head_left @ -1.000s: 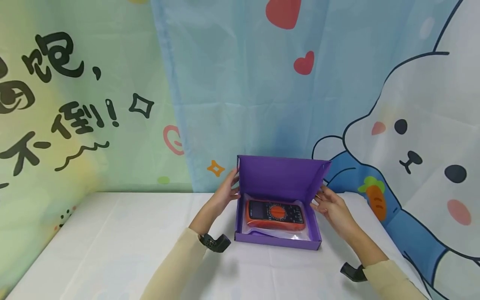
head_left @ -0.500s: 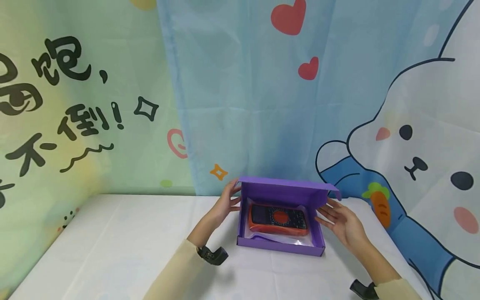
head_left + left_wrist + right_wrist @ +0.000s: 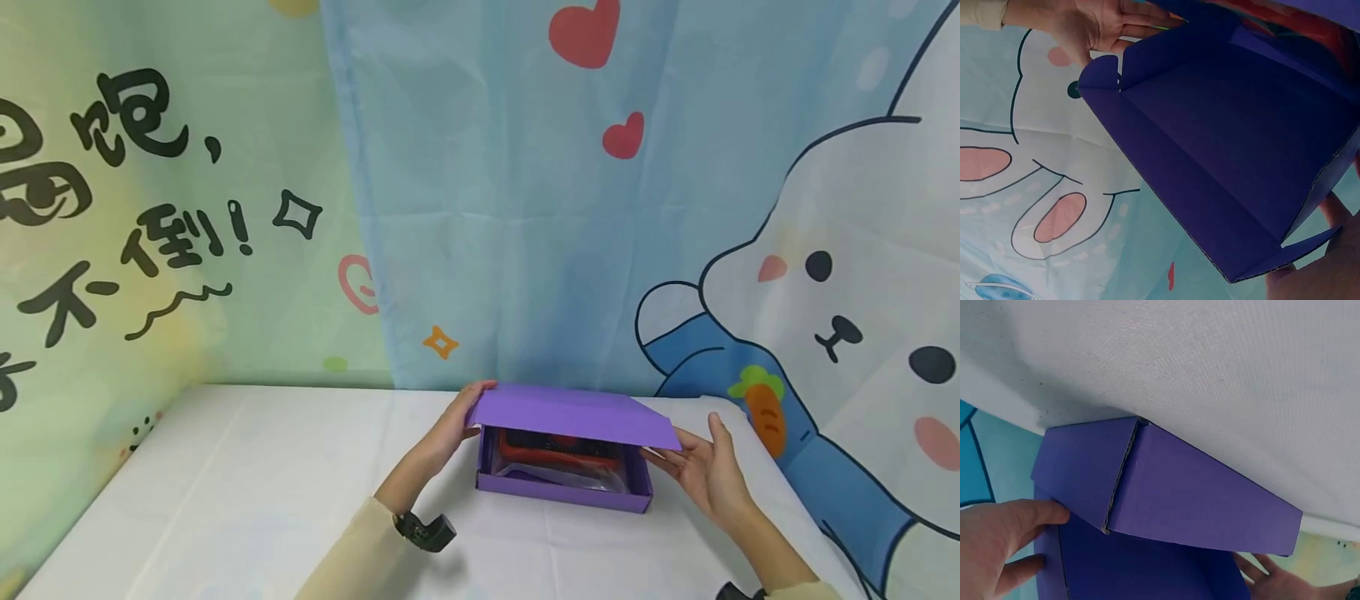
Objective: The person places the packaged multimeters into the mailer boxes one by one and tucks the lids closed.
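And there sits the purple box (image 3: 562, 493) on the white table (image 3: 225, 500), its lid (image 3: 577, 414) slanting forward over it, front edge hanging well clear of the front wall; through that gap shows the orange-and-black device (image 3: 558, 456), lying inside the box in clear wrapping (image 3: 600, 477), its upper part hidden by the lid; over on the left, the left hand (image 3: 448, 423) is right up against the lid's left corner, fingers at its edge, though whether they pinch or merely press I cannot tell; on the right, the right hand (image 3: 716, 477) is spread wide, thumb standing up away from the fingers, fingertips at the lid's right corner; both arms come in wearing pale sleeves (image 3: 356, 550), a black wrist device (image 3: 426, 532) just past the left cuff; behind it all hangs a cartoon backdrop (image 3: 487, 167), hearts and a white animal on blue.
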Action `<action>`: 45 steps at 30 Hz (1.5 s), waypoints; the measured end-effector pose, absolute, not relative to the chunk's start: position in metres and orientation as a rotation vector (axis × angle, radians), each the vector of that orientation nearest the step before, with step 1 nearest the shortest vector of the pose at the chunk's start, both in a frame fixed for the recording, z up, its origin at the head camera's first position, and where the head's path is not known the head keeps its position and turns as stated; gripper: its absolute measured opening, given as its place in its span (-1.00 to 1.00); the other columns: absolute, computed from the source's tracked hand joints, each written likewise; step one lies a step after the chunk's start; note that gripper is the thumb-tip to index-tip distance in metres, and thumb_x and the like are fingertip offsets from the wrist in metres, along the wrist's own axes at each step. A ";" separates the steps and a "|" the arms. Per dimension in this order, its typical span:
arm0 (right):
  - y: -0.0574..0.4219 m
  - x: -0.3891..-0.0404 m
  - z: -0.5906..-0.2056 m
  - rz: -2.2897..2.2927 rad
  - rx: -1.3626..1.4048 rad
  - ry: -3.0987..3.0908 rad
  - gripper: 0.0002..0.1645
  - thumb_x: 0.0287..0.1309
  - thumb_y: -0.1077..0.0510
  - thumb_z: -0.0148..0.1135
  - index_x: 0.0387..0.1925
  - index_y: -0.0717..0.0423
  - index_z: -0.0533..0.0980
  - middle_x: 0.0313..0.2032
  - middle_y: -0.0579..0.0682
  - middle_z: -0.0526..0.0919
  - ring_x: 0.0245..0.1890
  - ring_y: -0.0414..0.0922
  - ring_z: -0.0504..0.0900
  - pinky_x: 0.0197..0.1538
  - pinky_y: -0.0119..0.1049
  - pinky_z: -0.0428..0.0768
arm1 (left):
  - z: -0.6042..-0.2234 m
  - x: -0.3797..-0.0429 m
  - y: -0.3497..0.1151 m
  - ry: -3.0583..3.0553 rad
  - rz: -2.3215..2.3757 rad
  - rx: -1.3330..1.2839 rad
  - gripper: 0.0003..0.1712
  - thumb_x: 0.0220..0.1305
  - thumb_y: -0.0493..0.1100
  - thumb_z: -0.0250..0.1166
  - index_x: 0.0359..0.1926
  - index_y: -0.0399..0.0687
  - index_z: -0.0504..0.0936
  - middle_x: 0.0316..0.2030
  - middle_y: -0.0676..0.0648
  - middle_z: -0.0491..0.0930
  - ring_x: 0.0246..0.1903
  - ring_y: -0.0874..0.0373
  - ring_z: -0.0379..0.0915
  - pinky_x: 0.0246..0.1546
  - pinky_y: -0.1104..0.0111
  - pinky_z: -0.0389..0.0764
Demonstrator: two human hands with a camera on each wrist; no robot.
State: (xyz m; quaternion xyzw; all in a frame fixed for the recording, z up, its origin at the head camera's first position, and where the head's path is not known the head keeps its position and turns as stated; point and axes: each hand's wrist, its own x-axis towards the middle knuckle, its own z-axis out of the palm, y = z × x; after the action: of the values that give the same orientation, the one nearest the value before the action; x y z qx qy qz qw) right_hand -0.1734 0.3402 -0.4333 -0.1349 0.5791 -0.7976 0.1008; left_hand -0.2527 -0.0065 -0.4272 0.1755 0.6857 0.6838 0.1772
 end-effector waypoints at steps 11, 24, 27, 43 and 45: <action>0.330 -0.166 -0.430 -2.251 -0.126 2.065 -0.47 0.45 -0.10 -0.44 -0.20 -0.25 0.55 -0.16 -0.41 0.59 -0.14 -0.41 0.59 -0.09 -0.54 0.55 | -0.439 -0.248 -0.007 1.995 1.912 0.511 -0.41 0.39 0.15 -0.15 0.34 0.03 0.20 0.37 -0.05 0.12 0.35 0.03 0.01 0.31 0.06 0.12; 0.334 -0.158 -0.433 -2.064 -0.070 2.223 -0.26 0.43 -0.16 -0.38 0.30 0.35 0.18 -0.08 -0.56 0.49 -0.06 -0.58 0.47 -0.06 -0.64 0.48 | -0.456 -0.241 -0.008 2.021 1.868 0.453 -0.45 0.32 0.02 0.01 0.31 0.03 0.27 0.41 -0.10 0.04 0.41 -0.05 -0.09 0.36 0.04 0.02; 0.333 -0.155 -0.433 -1.977 -0.008 2.300 -0.24 0.40 -0.18 -0.27 0.30 0.37 0.16 -0.05 -0.54 0.49 -0.07 -0.61 0.46 -0.05 -0.62 0.49 | -0.459 -0.239 -0.009 2.020 1.879 0.466 -0.44 0.29 -0.05 0.09 0.29 -0.03 0.29 0.42 -0.13 0.03 0.42 -0.06 -0.15 0.38 0.06 -0.02; 0.315 -0.131 -0.432 -1.373 0.026 2.658 -0.15 0.18 -0.06 0.19 0.36 0.22 0.11 0.31 0.36 0.18 0.24 0.30 0.29 0.02 -0.16 0.57 | -0.471 -0.217 -0.009 2.228 1.779 0.653 -0.25 0.08 -0.21 0.35 0.28 -0.12 0.25 0.39 -0.25 0.02 0.25 -0.23 0.18 0.14 0.08 0.39; 0.314 -0.130 -0.432 -1.377 0.036 2.638 -0.14 0.17 -0.06 0.20 0.36 0.22 0.10 0.32 0.37 0.15 0.24 0.31 0.27 0.00 -0.18 0.58 | -0.471 -0.211 -0.011 2.315 1.733 0.707 -0.22 0.07 -0.20 0.37 0.29 -0.16 0.23 0.36 -0.27 0.09 0.26 -0.20 0.18 0.19 0.06 0.33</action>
State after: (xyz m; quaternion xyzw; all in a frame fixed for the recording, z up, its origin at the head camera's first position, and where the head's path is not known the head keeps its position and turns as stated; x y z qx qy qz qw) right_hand -0.1300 0.3142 -0.4325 0.0121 0.8835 -0.4609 0.0827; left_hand -0.2107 -0.0111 -0.4708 0.2367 0.7751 0.5800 0.0823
